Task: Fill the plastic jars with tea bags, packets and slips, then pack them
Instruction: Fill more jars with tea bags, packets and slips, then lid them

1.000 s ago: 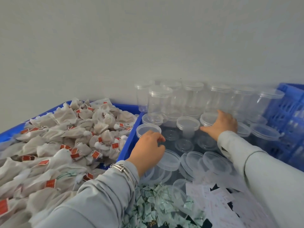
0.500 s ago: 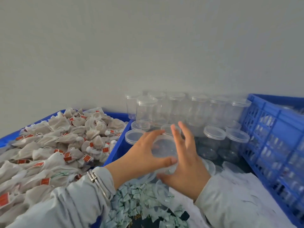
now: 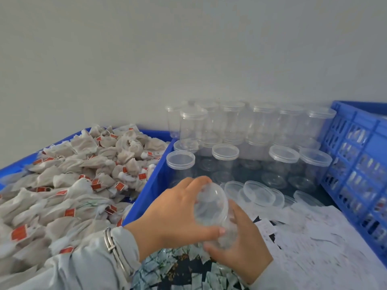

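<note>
A clear plastic jar [image 3: 211, 208], tilted, is held above the near part of the blue crate [image 3: 146, 191]: left hand [image 3: 176, 218] grips its lid end, right hand [image 3: 240, 245] holds its body.

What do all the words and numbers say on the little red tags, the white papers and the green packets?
None can be read.
Small red paper tags on the tea bags: marks too blurred.
White paper slips: faint print, too small.
Pale green packets: no text legible.
Clear plastic jars: no labels visible.
</note>
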